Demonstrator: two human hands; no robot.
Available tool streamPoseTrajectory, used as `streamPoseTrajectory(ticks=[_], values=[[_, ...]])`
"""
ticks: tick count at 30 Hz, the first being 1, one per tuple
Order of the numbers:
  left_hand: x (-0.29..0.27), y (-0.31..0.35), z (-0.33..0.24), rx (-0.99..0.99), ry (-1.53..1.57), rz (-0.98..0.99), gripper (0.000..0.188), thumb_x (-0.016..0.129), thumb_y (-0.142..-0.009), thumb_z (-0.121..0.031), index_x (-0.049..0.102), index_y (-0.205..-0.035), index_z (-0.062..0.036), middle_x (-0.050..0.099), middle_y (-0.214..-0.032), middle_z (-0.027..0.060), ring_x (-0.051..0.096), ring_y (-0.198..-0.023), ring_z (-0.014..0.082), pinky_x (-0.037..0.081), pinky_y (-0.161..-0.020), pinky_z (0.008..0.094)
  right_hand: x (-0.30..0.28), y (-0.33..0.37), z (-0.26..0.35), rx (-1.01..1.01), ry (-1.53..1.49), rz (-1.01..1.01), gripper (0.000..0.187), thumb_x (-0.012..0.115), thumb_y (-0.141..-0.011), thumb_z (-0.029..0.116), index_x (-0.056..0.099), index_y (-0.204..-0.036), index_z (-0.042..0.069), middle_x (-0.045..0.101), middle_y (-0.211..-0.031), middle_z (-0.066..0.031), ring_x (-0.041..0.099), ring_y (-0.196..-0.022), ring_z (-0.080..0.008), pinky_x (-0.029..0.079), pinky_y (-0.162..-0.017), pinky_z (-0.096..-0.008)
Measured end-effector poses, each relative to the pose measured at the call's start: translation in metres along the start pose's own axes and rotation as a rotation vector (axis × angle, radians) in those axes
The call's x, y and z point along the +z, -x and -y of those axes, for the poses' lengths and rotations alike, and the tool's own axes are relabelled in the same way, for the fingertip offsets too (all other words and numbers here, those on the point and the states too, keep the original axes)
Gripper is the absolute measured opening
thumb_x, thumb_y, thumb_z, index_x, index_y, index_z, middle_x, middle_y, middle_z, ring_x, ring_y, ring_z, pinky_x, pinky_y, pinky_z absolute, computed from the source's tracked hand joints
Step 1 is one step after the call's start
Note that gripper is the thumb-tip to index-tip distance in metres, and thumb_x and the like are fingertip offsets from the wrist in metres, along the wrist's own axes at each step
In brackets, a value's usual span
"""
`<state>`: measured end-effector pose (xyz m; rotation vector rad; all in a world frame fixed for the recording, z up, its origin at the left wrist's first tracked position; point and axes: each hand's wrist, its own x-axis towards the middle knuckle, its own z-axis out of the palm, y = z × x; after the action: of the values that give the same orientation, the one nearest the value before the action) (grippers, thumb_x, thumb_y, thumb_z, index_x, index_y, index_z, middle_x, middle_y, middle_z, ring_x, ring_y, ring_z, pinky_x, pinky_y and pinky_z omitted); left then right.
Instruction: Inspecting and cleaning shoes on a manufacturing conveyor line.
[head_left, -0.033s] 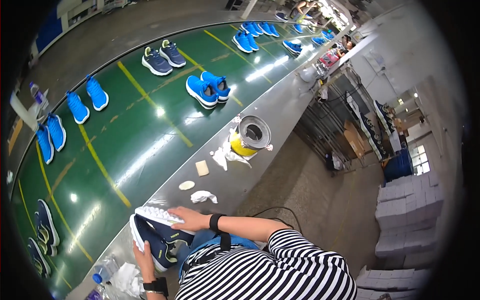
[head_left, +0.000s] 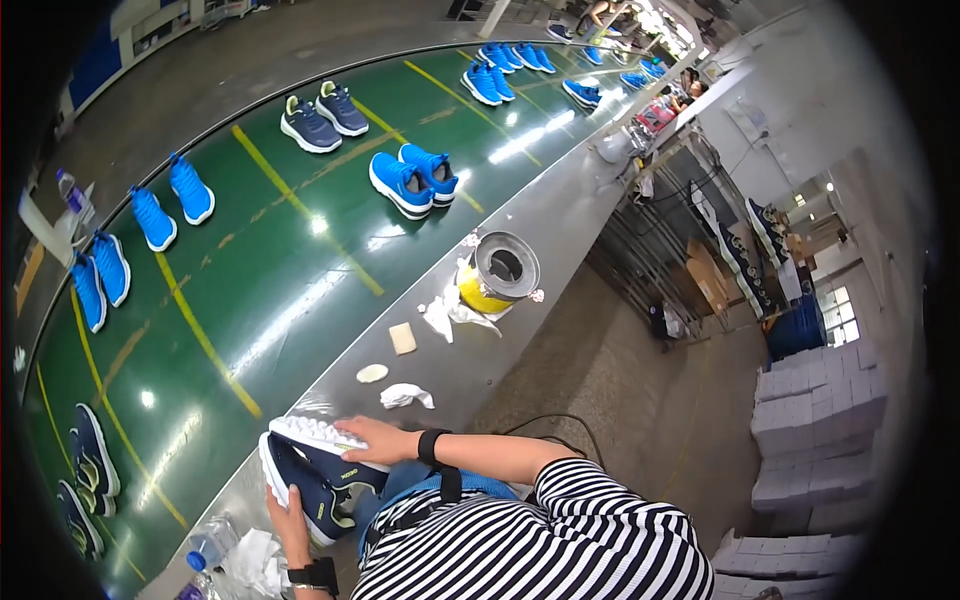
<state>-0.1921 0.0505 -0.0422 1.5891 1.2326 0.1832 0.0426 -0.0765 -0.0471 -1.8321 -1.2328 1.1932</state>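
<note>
Close in front of me, a pair of navy sneakers with white soles is tipped on its side over the near edge of the metal ledge. My left hand (head_left: 290,522) grips the left sneaker (head_left: 318,508), fingers along its white sole. Across the studded sole of the right sneaker (head_left: 325,460) lies my right hand (head_left: 380,440), fingers curled over it. The two shoes lean against each other. Just beyond them on the ledge are a crumpled white cloth (head_left: 407,396), an oval white pad (head_left: 372,373) and a cream block (head_left: 402,338).
A green conveyor belt (head_left: 320,270) with yellow lines carries several blue sneakers (head_left: 412,183) and navy sneakers (head_left: 310,128). On the metal ledge (head_left: 470,350) stands a yellow tin (head_left: 495,275). A clear bottle (head_left: 208,543) is at lower left. White boxes (head_left: 815,420) are stacked at right.
</note>
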Motion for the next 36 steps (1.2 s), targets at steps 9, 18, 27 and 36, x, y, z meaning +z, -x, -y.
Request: streamPoseTrajectory(ticks=[9,18,27,36], values=[[-0.028,0.01,0.02,-0.026,0.106,-0.004,0.045,0.04,-0.094,-0.027,0.039,-0.127,0.0039,0.047,-0.125,0.017,0.043,-0.116,0.0222,0.031,-0.099,0.0309,-0.002,-0.014,0.011,0.089,-0.407,0.075,0.047,0.055,-0.087,0.022,0.041,-0.126,0.001,0.048,-0.124,-0.0112,0.046,-0.113,-0.0182,0.036,-0.096,-0.0306],[-0.02,0.026,0.017,-0.082,0.384,0.022,0.059,0.028,-0.095,-0.043,0.037,-0.13,0.0027,0.043,-0.13,0.0177,0.039,-0.121,0.023,0.027,-0.102,0.0304,-0.007,-0.018,-0.013,0.146,-0.505,0.11,0.049,0.038,-0.094,0.037,0.043,-0.126,0.001,0.051,-0.122,-0.0107,0.047,-0.11,-0.0166,0.035,-0.093,-0.0273],[-0.012,0.028,0.026,0.021,0.19,-0.036,0.054,0.03,-0.095,-0.042,0.039,-0.131,-0.0022,0.048,-0.124,0.019,0.043,-0.118,0.0249,0.029,-0.1,0.0305,-0.008,-0.013,0.002,0.076,-0.395,0.08,0.043,0.04,-0.094,0.028,0.042,-0.127,0.002,0.049,-0.125,-0.0106,0.045,-0.114,-0.0176,0.032,-0.097,-0.0282],[-0.013,0.03,0.024,0.046,0.136,-0.064,0.049,0.036,-0.094,-0.036,0.039,-0.13,-0.0031,0.047,-0.124,0.0209,0.044,-0.118,0.028,0.032,-0.099,0.0313,-0.005,-0.01,0.009,0.076,-0.368,0.109,0.052,0.056,-0.087,0.026,0.038,-0.131,0.005,0.051,-0.117,-0.0103,0.049,-0.104,-0.0153,0.038,-0.091,-0.0278]])
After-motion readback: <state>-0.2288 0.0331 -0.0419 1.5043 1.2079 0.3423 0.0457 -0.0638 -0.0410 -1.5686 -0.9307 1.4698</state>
